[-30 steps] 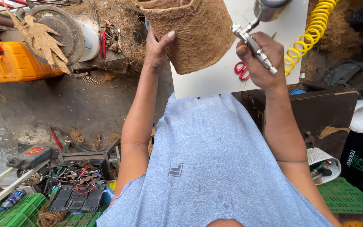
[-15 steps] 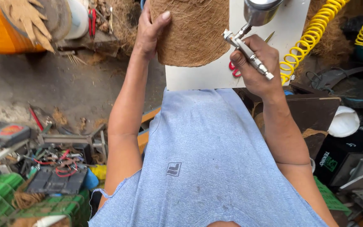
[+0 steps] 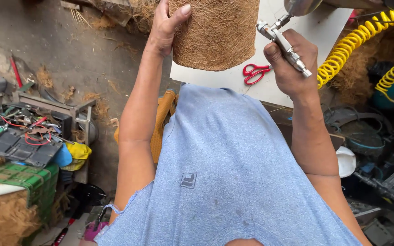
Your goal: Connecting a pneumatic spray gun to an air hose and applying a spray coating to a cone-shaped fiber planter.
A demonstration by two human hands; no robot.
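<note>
The coir pot [image 3: 215, 34], brown and fibrous, is held at 12 o'clock above the white worktop [image 3: 233, 79]. It is judged light, rough and a little soft, so it is best taken by the side wall without squeezing. The left hand [image 3: 165, 27] is wrapped around its wall at 9 o'clock, thumb on the front. At 3 o'clock of the pot, the right hand [image 3: 290, 61] is closed around a metal airbrush [image 3: 283, 43]. Red scissors [image 3: 255, 73] are seen on the worktop, between the hands.

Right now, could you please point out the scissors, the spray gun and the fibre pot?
scissors [image 3: 254, 72], head view, red handles
spray gun [image 3: 284, 45], head view, metal body above the right hand
fibre pot [image 3: 215, 34], head view, brown side wall
</note>
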